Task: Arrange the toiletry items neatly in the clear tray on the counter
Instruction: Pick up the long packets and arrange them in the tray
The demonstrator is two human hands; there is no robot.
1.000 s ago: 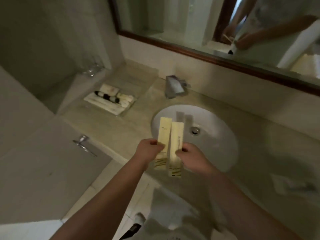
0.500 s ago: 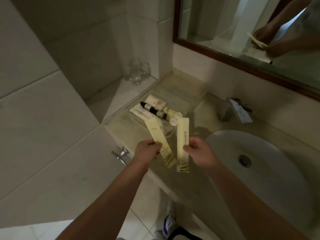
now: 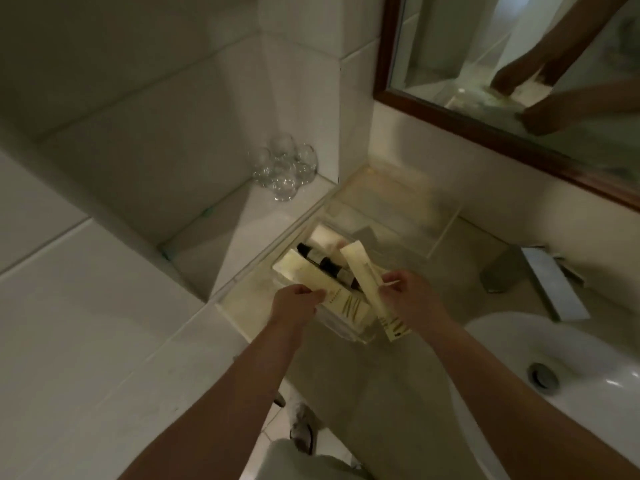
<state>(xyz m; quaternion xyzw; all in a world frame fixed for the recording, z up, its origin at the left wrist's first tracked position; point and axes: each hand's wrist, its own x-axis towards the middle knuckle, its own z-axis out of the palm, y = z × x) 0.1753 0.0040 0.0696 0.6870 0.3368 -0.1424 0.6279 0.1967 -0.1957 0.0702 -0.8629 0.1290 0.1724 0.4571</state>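
Note:
Two long cream toiletry packets are held over the clear tray (image 3: 349, 336) at the counter's left end. My left hand (image 3: 294, 304) grips the left packet (image 3: 311, 278), which lies low across the tray's near-left side. My right hand (image 3: 412, 299) pinches the right packet (image 3: 363, 275), tilted up and slightly higher. Between the two packets, dark small bottles (image 3: 322, 259) lie in the tray, and a white item (image 3: 325, 237) sits at its far end. The tray's bottom is mostly hidden by the packets and my hands.
A cluster of upturned glasses (image 3: 284, 168) stands on the tiled ledge to the left. The faucet (image 3: 550, 282) and white sink basin (image 3: 571, 368) are to the right. A framed mirror (image 3: 485, 126) hangs above. Tiled wall borders the counter on the left.
Both hands moved forward and down with the packets, from above the counter's edge to over the tray. The left packet has dropped close to the tray.

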